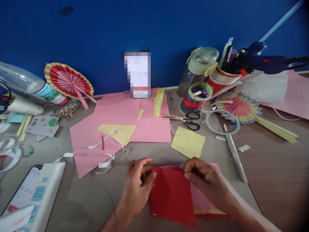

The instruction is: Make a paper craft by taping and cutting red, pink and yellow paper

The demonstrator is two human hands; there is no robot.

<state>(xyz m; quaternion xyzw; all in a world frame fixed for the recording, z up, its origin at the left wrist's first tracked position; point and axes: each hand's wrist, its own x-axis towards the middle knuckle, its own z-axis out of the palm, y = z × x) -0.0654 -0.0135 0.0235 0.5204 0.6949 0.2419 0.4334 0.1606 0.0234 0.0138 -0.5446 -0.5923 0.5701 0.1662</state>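
Note:
A sheet of red paper (172, 196) lies tilted over a small stack at the near edge of the table. My left hand (140, 182) is closed at its upper left corner, thumb in front and fingers partly behind. At the upper right corner my right hand (202, 175) pinches the same sheet between thumb and forefinger. Pink paper (201, 198) shows beneath, with yellow and red edges below it. Beyond my hands lie a loose yellow square of paper (188, 141) and scissors (181, 118) with black handles.
Pink sheets (116, 111) and paper scraps spread across the middle. A phone (138, 75) leans on the blue wall. Folded paper fans (69, 80), a lidded bottle (201, 64) and a cup of tools (222, 77) line the back. A power strip (48, 190) is at left, tape (223, 122) at right.

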